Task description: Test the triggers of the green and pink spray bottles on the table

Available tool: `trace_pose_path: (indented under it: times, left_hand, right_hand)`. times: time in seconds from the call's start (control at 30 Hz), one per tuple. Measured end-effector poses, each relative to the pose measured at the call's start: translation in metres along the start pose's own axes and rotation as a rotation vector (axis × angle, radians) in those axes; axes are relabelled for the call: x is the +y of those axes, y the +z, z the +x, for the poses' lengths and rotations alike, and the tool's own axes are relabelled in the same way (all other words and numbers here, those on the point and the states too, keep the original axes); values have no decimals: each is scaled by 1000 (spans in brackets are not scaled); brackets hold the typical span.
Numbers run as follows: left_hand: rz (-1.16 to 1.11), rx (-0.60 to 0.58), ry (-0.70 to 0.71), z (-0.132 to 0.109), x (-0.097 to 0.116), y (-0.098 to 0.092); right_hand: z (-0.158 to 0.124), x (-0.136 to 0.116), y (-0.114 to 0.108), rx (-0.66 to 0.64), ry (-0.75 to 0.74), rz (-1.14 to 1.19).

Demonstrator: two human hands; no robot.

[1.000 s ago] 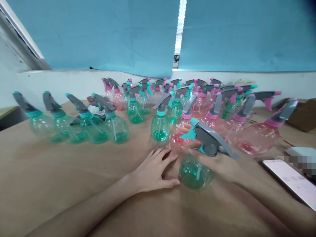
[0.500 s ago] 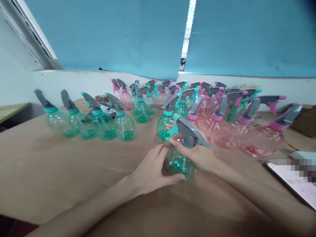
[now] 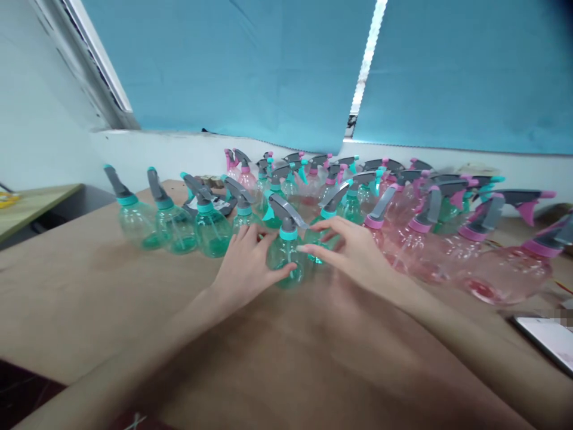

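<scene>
now left hand [image 3: 246, 266] cupping green plastic spray bottle [image 3: 283, 258], right hand [image 3: 349, 248] open, fingertips reaching its side; bottle standing mid-table [image 3: 76, 298]; looks light, thin-walled, probably slippery; gripping low seems safer than trigger head [image 3: 286, 215]

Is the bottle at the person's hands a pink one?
No, the bottle between the left hand and right hand is green, with a teal collar.

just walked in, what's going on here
A person has both hands on an upright green-tinted spray bottle at a brown table. The left hand is against its left side, and the right hand reaches in from the right. More green spray bottles and pink spray bottles stand close by.
</scene>
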State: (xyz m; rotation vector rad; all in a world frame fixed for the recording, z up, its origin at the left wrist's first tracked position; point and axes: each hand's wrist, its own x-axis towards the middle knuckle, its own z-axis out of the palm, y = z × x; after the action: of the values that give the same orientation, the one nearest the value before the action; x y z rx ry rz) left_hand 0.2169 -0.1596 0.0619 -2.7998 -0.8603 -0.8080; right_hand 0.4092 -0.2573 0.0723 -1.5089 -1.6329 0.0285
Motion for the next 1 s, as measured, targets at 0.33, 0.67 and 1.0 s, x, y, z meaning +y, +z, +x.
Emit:
trace_pose_path:
  times: [0.33,0.67,1.0]
  left_hand:
    - [229,-59,25,32,-14,2]
    - [223,-73,35,39,-14,4]
    - [197,-80,10,38,-8,0]
  right_hand:
    - [-8,21,-21,167,50,-439]
    - [6,14,1,-11,287,-436]
    - [16,27,15,-6,330,-407]
